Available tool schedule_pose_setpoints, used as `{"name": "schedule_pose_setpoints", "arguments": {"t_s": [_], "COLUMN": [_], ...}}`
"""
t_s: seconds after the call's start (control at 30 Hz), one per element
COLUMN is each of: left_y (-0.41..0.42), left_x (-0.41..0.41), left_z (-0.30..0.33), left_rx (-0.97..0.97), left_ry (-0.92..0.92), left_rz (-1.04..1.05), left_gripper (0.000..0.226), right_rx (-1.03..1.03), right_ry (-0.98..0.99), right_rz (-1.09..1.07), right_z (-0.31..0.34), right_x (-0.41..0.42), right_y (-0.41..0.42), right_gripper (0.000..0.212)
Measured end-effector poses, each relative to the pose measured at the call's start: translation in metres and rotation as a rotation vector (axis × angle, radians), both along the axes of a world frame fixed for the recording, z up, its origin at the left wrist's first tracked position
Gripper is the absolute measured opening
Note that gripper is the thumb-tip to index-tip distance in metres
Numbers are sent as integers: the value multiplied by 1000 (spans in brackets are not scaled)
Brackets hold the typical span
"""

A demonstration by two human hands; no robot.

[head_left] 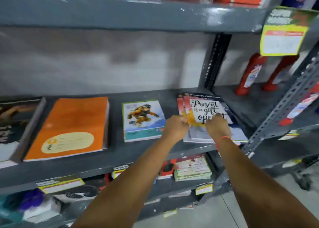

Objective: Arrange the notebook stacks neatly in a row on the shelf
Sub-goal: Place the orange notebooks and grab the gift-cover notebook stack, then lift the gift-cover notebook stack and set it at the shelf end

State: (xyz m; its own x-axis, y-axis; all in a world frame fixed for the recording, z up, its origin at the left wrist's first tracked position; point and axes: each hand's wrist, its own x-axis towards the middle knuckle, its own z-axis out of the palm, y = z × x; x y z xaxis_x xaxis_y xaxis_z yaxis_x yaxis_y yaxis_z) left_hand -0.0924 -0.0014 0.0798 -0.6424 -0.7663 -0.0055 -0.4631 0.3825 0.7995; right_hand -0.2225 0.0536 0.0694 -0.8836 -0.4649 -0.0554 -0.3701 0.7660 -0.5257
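Several notebook stacks lie flat on the grey metal shelf (114,151). From the left: a dark-covered stack (15,124), an orange stack (72,127), a stack with a snowboarder cover (142,119), and at the right a stack topped by "Present is a gift" notebooks (203,107). My left hand (175,126) grips the left edge of those top notebooks. My right hand (217,127) holds their near edge, covering part of the lettering. The top notebooks sit skewed on the white-covered ones beneath.
A slotted upright post (215,62) stands behind the right stack. Red bottles (250,74) stand on the neighbouring shelf to the right. A yellow price tag (283,36) hangs from the upper shelf. Below are more notebooks (191,169) and packaged goods.
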Motion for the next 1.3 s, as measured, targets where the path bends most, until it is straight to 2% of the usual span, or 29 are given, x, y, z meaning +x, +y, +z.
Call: {"name": "schedule_pose_setpoints", "arguments": {"t_s": [0.2,0.27,0.33,0.37,0.5,0.6,0.77,0.9,0.97,1.1,1.2,1.3], "left_y": [9,12,13,13,9,5,3,4,3,-13,-29,-45], "left_x": [-54,-65,-73,-76,-80,-81,-85,-69,-56,-1,59,134], "left_z": [-23,-26,-27,-28,-31,-31,-22,-8,-1,15,25,30], "left_rx": [284,311,335,343,438,557,499,464,454,354,288,257], "left_ry": [-107,-90,-71,-74,-39,33,160,242,270,382,447,479], "left_rz": [106,158,241,275,360,433,477,511,527,584,659,710], "left_gripper": [34,24,4,3,8,28,29,16,29,23,30,38], "right_rx": [198,247,270,273,208,165,18,-68,-169,-267,-328,-377], "right_ry": [-39,-61,-65,-73,-180,-217,-255,-325,-368,-418,-454,-489], "right_rz": [-61,-64,-33,-26,-4,28,-25,90,100,187,270,341], "right_z": [-28,-31,-31,-29,-22,-18,-6,12,25,48,58,63], "right_x": [-69,-81,-89,-94,-111,-115,-119,-111,-105,-63,-11,56], "right_y": [44,47,47,46,49,53,52,57,54,26,-4,-39], "right_gripper": [44,46,46,44,38,24,33,38,39,42,41,30]}}
